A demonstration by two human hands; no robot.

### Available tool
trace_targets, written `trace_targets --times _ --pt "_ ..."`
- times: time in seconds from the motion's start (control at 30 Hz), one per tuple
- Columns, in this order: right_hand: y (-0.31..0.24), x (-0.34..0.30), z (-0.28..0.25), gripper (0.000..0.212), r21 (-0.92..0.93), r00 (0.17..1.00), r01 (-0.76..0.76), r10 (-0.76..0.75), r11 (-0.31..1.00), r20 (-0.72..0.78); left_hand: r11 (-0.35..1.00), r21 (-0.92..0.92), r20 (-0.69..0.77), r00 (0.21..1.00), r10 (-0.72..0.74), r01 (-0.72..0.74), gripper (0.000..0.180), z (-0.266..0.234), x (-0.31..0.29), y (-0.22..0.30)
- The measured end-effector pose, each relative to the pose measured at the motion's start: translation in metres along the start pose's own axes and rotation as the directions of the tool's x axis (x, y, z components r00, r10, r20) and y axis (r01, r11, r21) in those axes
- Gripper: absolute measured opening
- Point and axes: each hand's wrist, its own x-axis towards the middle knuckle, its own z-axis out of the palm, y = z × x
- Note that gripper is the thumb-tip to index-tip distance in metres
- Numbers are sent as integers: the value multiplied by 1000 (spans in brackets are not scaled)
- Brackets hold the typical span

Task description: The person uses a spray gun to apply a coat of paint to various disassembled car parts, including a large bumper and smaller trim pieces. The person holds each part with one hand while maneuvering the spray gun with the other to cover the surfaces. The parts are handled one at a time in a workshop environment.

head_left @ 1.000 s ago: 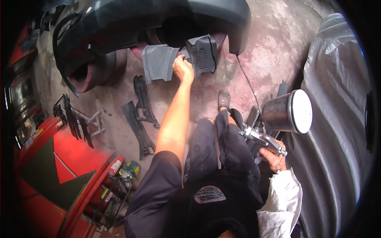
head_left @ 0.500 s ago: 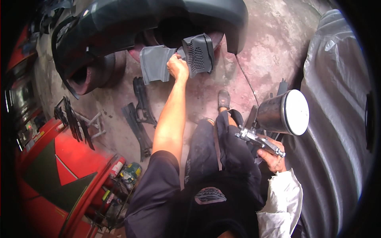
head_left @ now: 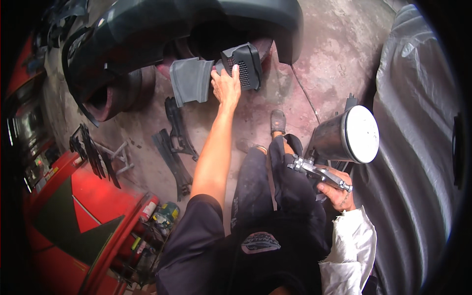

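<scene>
My left hand (head_left: 226,89) is stretched far forward, thumb against the perforated block of a grey plastic trim piece (head_left: 191,81). Its fingers curl in at the gap between the smooth flat panel and that perforated block; the join there is partly hidden. My right hand (head_left: 339,193), low on the right, is wrapped round the handle of a metal spray gun (head_left: 319,173). On top of the gun sits a large metal cup with a white lid (head_left: 363,133), tilted to the right.
A dark car bumper (head_left: 196,17) arches across the far side, resting on tyre-like rolls (head_left: 115,96). Narrow black trim strips (head_left: 172,162) lie on the floor at left of my legs. A red car panel (head_left: 93,206) stands lower left. Grey plastic sheeting (head_left: 413,147) hangs along the right.
My left hand has shifted slightly right and turned, its thumb now up on the perforated block. The spray gun has moved slightly down and left.
</scene>
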Motion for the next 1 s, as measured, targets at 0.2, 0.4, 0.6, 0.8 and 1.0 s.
trace_targets --times 0.2,0.4,0.6,0.8,1.0 --pt "-2 -1 -1 45 16 1000 3 -3 1000 -11 999 -31 161 987 -15 20 55 -12 -3 6" --pt "1 1 -2 43 -9 999 39 -39 999 -11 999 -25 112 993 -25 28 51 -8 12 7" --pt "4 2 -4 43 -13 999 48 -48 999 10 997 -46 56 996 -63 66 50 -2 12 1" --pt "14 5 -5 41 -25 988 152 -152 988 -6 995 55 81 993 -89 84 48 -10 15 0" --pt "16 3 -6 40 10 987 162 -162 987 -9 998 30 76 995 -60 58 49 -12 13 -4"
